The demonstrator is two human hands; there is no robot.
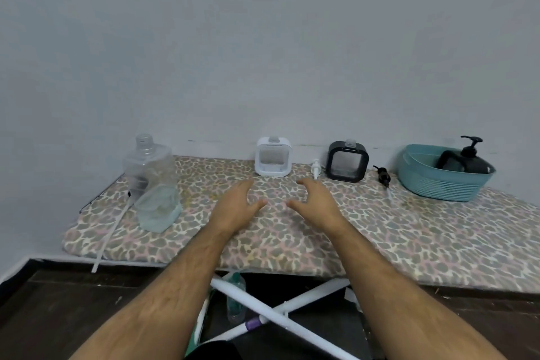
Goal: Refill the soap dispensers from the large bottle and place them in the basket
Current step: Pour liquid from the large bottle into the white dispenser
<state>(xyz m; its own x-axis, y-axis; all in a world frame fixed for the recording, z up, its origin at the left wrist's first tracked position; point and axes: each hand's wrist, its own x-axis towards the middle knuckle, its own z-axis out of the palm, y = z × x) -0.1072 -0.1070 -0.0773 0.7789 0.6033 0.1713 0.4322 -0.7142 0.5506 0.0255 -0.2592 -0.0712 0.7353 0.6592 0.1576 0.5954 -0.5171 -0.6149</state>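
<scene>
A large clear bottle [152, 181] with a little pale liquid at its bottom stands at the table's left end. By the wall stand a white square dispenser [273, 157] and a black square dispenser [347, 161], both without pumps. A white pump [316, 168] lies between them, and a black pump [383, 176] lies right of the black one. A teal basket [444, 181] at the right holds a black dispenser [467, 159] with its pump on. My left hand [236, 204] and my right hand [317, 203] hover open over the table's middle, in front of the white dispenser, holding nothing.
The table [380, 237] has a leopard-print cover and stands against a grey wall. A long white tube [109, 235] lies past the front left edge beside the large bottle. White crossed legs [280, 310] and a small bottle [236, 295] show beneath the table.
</scene>
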